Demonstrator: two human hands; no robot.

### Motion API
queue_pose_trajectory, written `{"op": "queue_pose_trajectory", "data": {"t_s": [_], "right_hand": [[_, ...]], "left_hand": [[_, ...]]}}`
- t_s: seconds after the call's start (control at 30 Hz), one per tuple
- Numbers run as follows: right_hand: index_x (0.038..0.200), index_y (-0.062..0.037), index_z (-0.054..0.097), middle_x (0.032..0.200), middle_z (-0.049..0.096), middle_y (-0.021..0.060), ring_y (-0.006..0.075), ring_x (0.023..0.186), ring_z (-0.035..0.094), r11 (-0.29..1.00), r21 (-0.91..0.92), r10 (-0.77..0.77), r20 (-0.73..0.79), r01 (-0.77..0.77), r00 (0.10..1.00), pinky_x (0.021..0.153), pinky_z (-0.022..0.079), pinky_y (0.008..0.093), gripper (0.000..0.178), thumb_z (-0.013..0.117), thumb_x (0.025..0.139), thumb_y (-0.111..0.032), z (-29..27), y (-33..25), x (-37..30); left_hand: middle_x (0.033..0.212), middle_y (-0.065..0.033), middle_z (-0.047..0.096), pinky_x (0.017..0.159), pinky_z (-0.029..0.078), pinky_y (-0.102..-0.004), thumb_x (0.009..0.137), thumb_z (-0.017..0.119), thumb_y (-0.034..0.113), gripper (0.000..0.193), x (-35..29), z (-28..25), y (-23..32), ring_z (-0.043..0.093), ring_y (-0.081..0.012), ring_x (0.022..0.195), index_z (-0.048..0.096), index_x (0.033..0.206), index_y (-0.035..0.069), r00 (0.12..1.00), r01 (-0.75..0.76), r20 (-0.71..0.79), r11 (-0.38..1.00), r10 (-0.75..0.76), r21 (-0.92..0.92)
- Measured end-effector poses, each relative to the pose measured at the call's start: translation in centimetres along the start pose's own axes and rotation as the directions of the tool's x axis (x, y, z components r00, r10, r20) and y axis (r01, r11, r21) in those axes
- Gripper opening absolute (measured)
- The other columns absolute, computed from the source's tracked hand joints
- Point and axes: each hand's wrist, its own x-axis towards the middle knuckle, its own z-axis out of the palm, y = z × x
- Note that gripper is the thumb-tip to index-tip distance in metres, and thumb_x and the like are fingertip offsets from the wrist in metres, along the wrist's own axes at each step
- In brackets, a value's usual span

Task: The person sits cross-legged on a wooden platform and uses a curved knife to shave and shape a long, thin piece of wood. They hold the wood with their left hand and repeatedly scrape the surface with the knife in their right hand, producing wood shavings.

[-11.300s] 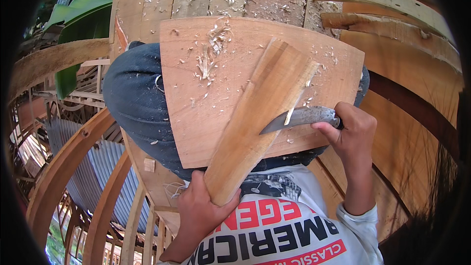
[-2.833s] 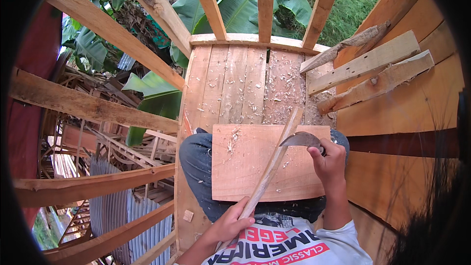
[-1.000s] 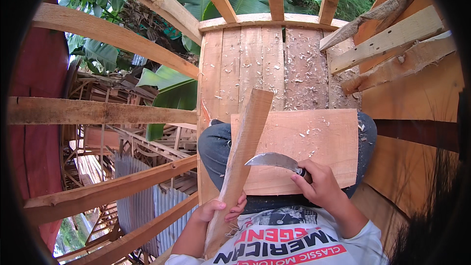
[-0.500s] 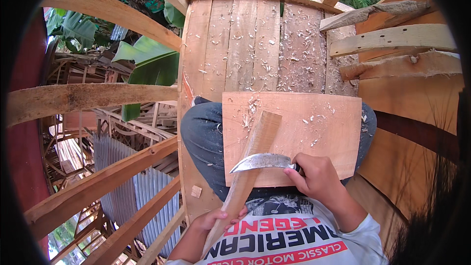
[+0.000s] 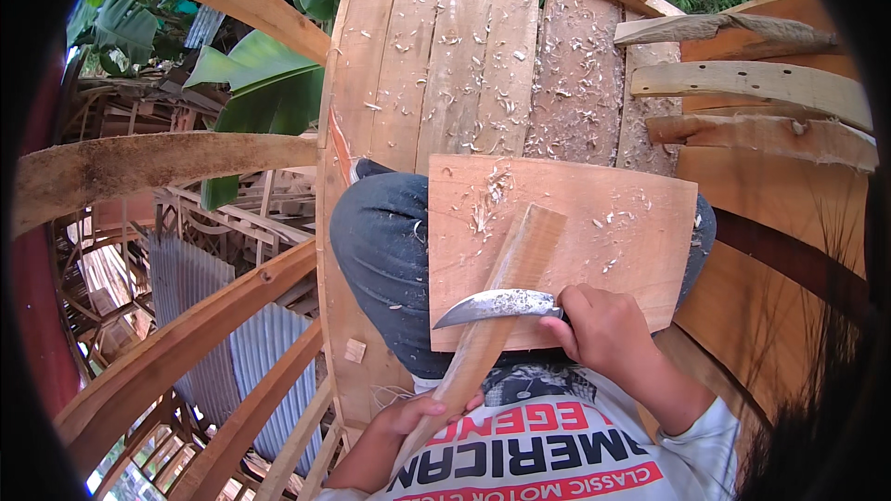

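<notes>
My right hand [image 5: 605, 327] is closed round the handle of a curved knife [image 5: 494, 304]. Its blade points left and lies across a long wooden stick [image 5: 520, 260]. The stick slants from my lap up to the right, its far end over a flat wooden board [image 5: 640, 269] on my crossed legs. Near the stick's lower end, my left hand [image 5: 422, 415] has its fingers wrapped around it, close to my shirt. Pale wood shavings [image 5: 487, 202] lie on the board, mostly beyond the stick's far end.
I sit on a plank floor [image 5: 394, 65] strewn with shavings, with a small wood block [image 5: 355, 350] to my left. Slatted wooden rails [image 5: 186, 343] run along the left side. Rough planks [image 5: 742, 79] stand at the right. Beyond the rails are corrugated metal sheets [image 5: 274, 371] and banana leaves [image 5: 269, 93].
The view has shifted slightly. Both hands keep their holds, and the blade still lies across the stick at nearly the same spot.
</notes>
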Motion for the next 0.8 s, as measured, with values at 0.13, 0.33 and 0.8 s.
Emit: {"op": "queue_pose_trajectory", "data": {"t_s": [0.13,0.33,0.8], "right_hand": [[0.082,-0.006,0.054,0.07,0.056,0.01,0.0267,0.059,0.061,0.991,-0.126,-0.049,0.017,0.051,0.999,0.05,0.049,0.0374,0.034,0.064,0.087,-0.038,0.0,0.7,0.7],[0.081,-0.0071,0.054,0.07,0.055,0.0103,0.0278,0.059,0.06,0.976,-0.211,-0.054,-0.006,0.051,0.999,0.051,0.048,0.0388,0.034,0.064,0.088,-0.039,-0.8,2.0,2.0],[0.079,0.0003,0.052,0.062,0.053,0.0208,0.0386,0.055,0.056,0.933,-0.001,0.336,-0.366,-0.361,0.868,0.05,0.042,0.0418,0.022,0.056,0.095,-0.014,-7.3,4.5,1.2]], "left_hand": [[0.1,0.0003,0.043,0.071,0.037,-0.0187,0.069,0.061,0.059,0.072,0.2,-1.4,-0.7,0.044,-0.0075,0.079,0.047,0.115,0.005,1.0,0.021,0.02,0.999,-0.021,0.024],[0.098,0.0015,0.044,0.07,0.037,-0.0173,0.068,0.06,0.058,0.074,0.5,-2.3,-1.7,0.043,-0.0061,0.079,0.047,0.118,0.005,1.0,-0.004,0.017,1.0,0.004,0.003],[0.09,0.0019,0.043,0.067,0.036,-0.0175,0.068,0.063,0.061,0.07,1.0,-4.4,-2.6,0.044,-0.0049,0.074,0.047,0.111,0.008,0.986,0.041,0.162,0.999,-0.038,-0.016]]}}
